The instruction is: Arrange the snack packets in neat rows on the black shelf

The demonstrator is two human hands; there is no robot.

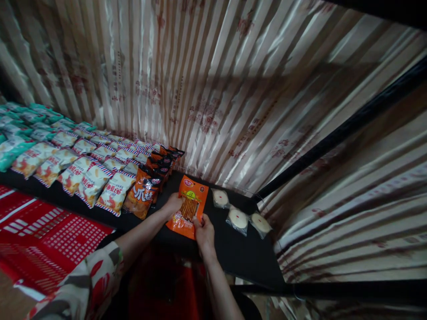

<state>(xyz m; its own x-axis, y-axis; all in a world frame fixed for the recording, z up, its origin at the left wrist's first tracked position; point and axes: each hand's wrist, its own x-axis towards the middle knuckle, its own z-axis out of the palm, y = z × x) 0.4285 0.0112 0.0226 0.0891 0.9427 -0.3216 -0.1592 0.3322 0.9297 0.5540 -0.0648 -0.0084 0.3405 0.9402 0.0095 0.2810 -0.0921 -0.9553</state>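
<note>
An orange snack bag (191, 199) with a clear window showing brown sticks is held between both hands, tilted above the black shelf (243, 255). My left hand (174, 205) grips its left edge, fingers mostly behind the bag. On the lower right edge, my right hand (204, 231) pinches it with the thumb in front. Left of the bag stands a row of darker orange and black snack bags (143, 189). To its right lie three round white cakes in clear wrappers: one cake (220, 198) nearer the bag, another cake (238, 219), and a third cake (260, 223).
Rows of white snack bags (115, 189) and teal bags (15, 149) fill the shelf's left part. A red plastic basket (63, 231) stands below at left. A patterned curtain (207, 89) hangs behind, and a black bar (333, 138) slants down at right.
</note>
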